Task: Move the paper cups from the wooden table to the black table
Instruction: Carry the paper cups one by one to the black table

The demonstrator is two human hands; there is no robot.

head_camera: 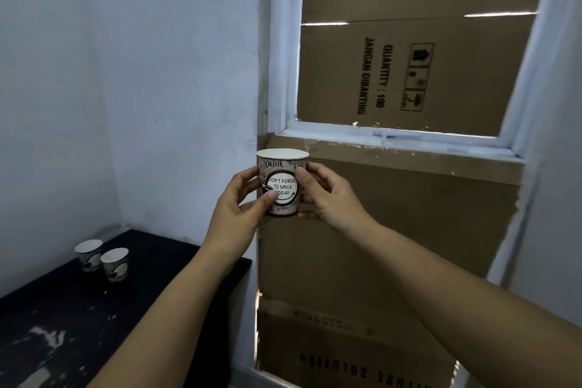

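I hold a printed paper cup [282, 179] upright in the air with both hands, in front of stacked cardboard. My left hand [234, 208] grips its left side with the thumb on the print. My right hand [327, 195] grips its right side. The black table [78, 318] lies at the lower left, below and left of the held cup. Two more paper cups stand upright on its far end: one [89, 254] near the wall corner, the other [115, 264] just right of it. The wooden table is out of view.
Large cardboard boxes [393, 230] fill the white window frame [283, 72] and the space right of the black table. A white wall [126, 88] rises behind the table. The tabletop has pale scuff marks near its front.
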